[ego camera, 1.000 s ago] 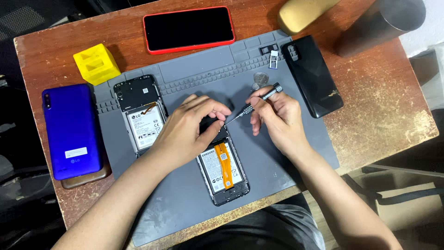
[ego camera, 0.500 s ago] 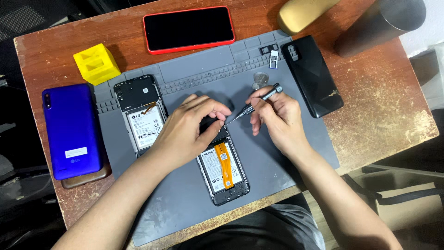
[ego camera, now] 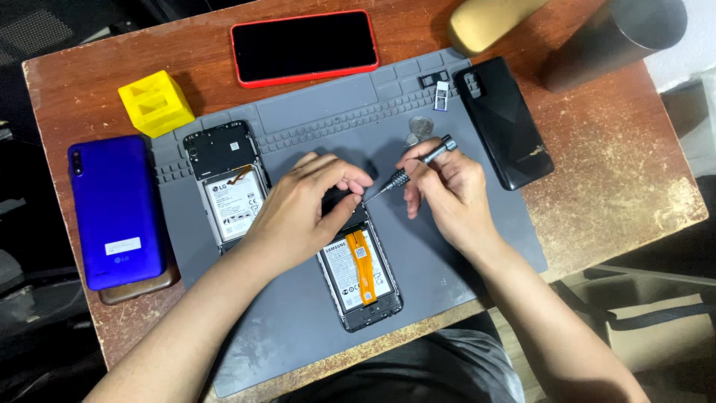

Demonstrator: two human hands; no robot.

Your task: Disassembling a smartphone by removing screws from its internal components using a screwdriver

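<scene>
Fingers of the right hand (ego camera: 451, 186) pinch a precision screwdriver (ego camera: 406, 170), its shaft slanting from upper right down-left, tip at the top edge of an opened phone (ego camera: 358, 272). The left hand (ego camera: 306, 209) curls over that phone's upper end, steadying it. Nothing has visibly shifted in the past second. The phone lies lengthwise toward the person on a grey repair mat (ego camera: 313, 112), below both hands.

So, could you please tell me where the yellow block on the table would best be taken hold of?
The yellow block is best gripped across two opposite flat side walls, coming straight down from above. It sits upright on the bare wooden table, clear of the grey mat and the red phone, so its sides look free; the recessed top offers little to pinch.
</scene>
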